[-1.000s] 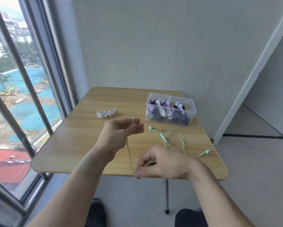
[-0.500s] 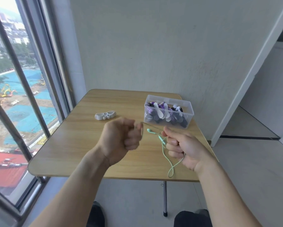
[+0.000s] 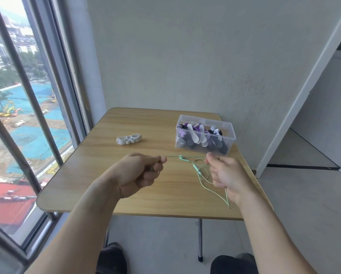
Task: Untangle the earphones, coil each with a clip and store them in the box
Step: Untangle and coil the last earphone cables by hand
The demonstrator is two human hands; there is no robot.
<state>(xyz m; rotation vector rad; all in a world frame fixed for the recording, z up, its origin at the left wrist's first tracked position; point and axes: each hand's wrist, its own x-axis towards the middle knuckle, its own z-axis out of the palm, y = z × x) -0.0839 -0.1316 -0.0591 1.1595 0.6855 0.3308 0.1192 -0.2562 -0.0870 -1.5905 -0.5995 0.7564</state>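
Note:
Mint-green earphones (image 3: 200, 171) lie partly looped on the wooden table (image 3: 98, 167). My left hand (image 3: 140, 173) is fisted around one end of the cable. My right hand (image 3: 225, 173) pinches the cable further along, and a short stretch runs taut between the two hands. A loop hangs below my right hand past the table's front edge. One earbud (image 3: 183, 158) rests on the table between the hands. A white clip (image 3: 128, 139) lies at the back left. The clear plastic box (image 3: 230, 131) at the back right holds several coiled earphones with clips.
A window with metal bars runs along the left side of the table. A plain wall stands behind it, and a doorway opens at the right. My feet show on the grey floor below the table's front edge.
My right hand has moved to the right, away from my left hand, drawing the cable straight between them. The hanging loop has shifted right with it.

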